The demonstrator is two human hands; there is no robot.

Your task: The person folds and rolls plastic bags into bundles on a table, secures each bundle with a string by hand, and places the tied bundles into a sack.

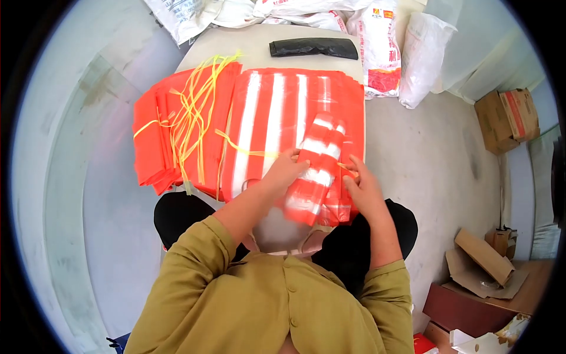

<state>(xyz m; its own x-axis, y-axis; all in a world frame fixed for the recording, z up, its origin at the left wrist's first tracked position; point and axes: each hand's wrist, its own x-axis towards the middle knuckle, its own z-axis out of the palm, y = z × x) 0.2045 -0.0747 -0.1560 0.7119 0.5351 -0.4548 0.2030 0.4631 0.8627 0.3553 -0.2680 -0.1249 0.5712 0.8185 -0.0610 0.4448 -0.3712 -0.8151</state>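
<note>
You had both hands over the right part of the near end of the worktop, at a folded red-and-white bundle (319,154) that lay slanted on a broad stack of striped red-and-white sheets (274,112). Your left hand (287,170) was at the bundle's left edge, its fingers bent against it; you could not tell from the view whether they pinched it or only pressed on it. Your right hand (363,184) was just beside the bundle's right edge, thumb a little apart from the fingers, with a short yellow end (344,167) at the fingertips; whether they pinched it could not be told.

A yellow strip (247,151) ran across the striped sheets toward your left hand. To the left lay a pile of red sheets (154,135), with a tangle of yellow ties (197,106) over it. A black folded item (313,48) lay beyond the striped sheets, and printed sacks (382,53) stood at the far side. Cardboard boxes (507,121) were on the right.
</note>
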